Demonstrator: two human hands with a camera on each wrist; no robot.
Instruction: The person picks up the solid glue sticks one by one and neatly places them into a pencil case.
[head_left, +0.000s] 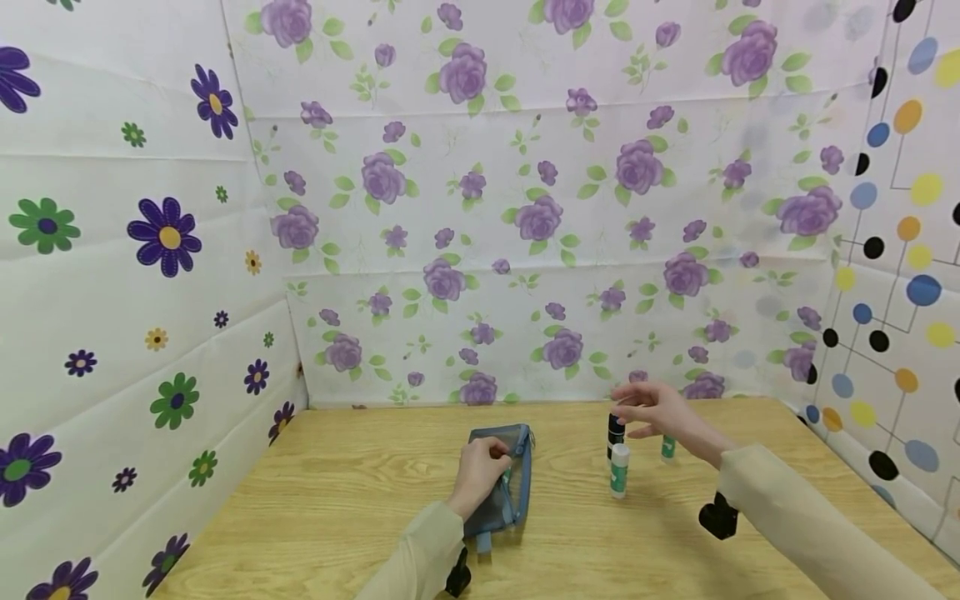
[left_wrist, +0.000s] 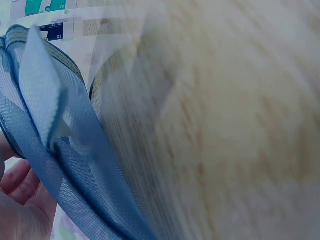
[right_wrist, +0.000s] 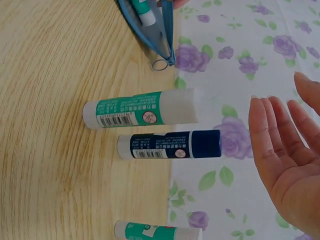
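My left hand [head_left: 480, 471] grips the edge of a blue mesh zipper pouch [head_left: 522, 492], which gapes at its zipper. Inside the pouch lies a green-and-white glue stick [right_wrist: 142, 10]. The hand's curled fingers [left_wrist: 22, 182] show beside the blue fabric in the left wrist view. My right hand [head_left: 656, 414] holds nothing, its fingers loosely bent near the cap of a navy glue stick [right_wrist: 167, 145]. In the right wrist view a gap shows between hand and cap. A green glue stick [head_left: 618, 472] stands upright in front of the navy one; another green one [head_left: 668, 447] stands to the right.
The wooden table [head_left: 352, 483] meets a rose-printed cloth wall [head_left: 420, 333] at the back. A daisy-printed wall [head_left: 135, 333] rises on the left and a dotted one [head_left: 900, 333] on the right. A dark wrist camera [head_left: 718, 517] sits under the right sleeve.
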